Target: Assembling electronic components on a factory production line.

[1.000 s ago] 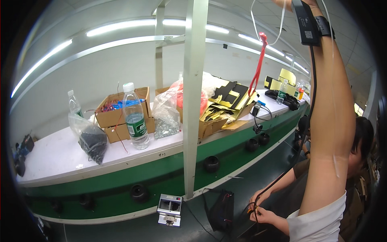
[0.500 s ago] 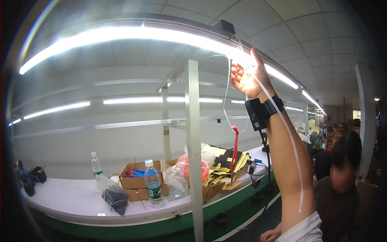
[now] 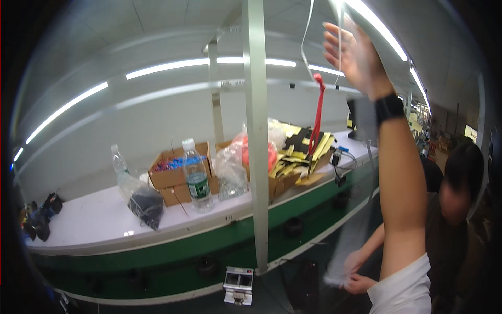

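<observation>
My right hand [image 3: 353, 52] is raised high beneath a bright tube light [image 3: 379, 23], at the end of a bare forearm with a white sleeve. Its fingers are apart and loosely bent, with nothing plainly in them; the thumb side is smeared by motion. A thin white cord [image 3: 305, 44] hangs just left of the fingers, and another white strand passes in front of them. Below, a red cord [image 3: 318, 110] tied in a knot holds what looks like a pair of scissors or tweezers. A black band [image 3: 389, 107] circles my wrist. My left hand is out of view.
A grey upright post [image 3: 256, 157] stands before the white bench [image 3: 94, 214]. On the bench are a water bottle [image 3: 197, 180], a cardboard box [image 3: 172, 180], a bag of dark stuff [image 3: 145, 204] and yellow-black sheets [image 3: 298, 157]. A co-worker [image 3: 455, 209] is close at right, hands low.
My view has tilted down, so the bench sits higher in it. My right hand has come away from the tube light and its fingers have loosened. The co-worker's hands now show more.
</observation>
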Tool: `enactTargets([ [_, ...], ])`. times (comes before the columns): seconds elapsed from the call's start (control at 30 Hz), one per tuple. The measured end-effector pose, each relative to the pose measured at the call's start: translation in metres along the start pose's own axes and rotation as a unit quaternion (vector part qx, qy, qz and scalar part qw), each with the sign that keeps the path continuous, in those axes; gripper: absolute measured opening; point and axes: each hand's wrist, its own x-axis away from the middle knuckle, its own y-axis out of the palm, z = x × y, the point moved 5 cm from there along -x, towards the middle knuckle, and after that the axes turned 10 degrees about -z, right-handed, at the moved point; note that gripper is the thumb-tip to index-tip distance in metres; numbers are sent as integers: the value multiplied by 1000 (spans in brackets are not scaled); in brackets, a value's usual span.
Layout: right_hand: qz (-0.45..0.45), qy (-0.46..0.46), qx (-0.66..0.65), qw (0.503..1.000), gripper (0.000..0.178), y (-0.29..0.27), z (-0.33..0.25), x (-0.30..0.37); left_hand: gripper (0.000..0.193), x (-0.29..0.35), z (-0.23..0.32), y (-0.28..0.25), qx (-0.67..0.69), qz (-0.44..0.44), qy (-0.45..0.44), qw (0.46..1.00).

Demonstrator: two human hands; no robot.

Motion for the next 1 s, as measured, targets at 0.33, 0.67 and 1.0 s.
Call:
enactTargets([
  [0.33, -108, 260, 427, 859, 69, -42, 251, 221, 69, -43, -64, 89, -38, -226, -83, 970],
  [0.67, 95, 114, 400, 904, 25, -67, 244, 240, 39, -105, -85, 217, 56, -85, -34, 994],
  [1.0, 191, 176, 145, 955, 24, 13, 144, 400, 45, -122, -93, 213, -12, -167, -44, 985],
])
